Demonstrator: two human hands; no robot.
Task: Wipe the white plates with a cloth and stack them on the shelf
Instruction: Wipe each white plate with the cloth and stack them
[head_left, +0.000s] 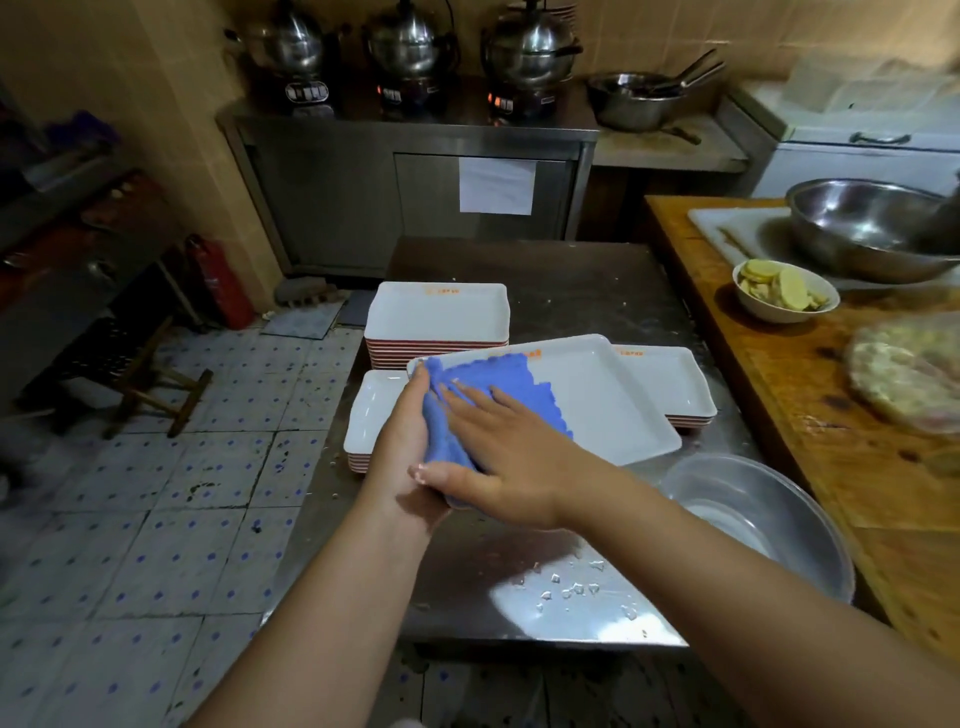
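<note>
Plate (597, 400) in hand sits tilted over the steel worktop (597, 291), raised above the three stacks of white plates — a tall stack (436, 312) behind, a low stack (371, 415) at the left, another (670, 384) at the right. The left hand (405, 441) grips the plate's near-left edge, fingers curled under it and partly hidden by the blue cloth (498, 384). The right hand (498, 441) lies flat, fingers straight, pressing the cloth onto the plate's face. No shelf for stacking is clearly in view.

Slipping looks like the main risk: water drops (571, 587) lie on the worktop, the plate is held by one edge only, and a hard push could tip it onto the stacks below — or toward the metal basin (753, 519) beside it.
</note>
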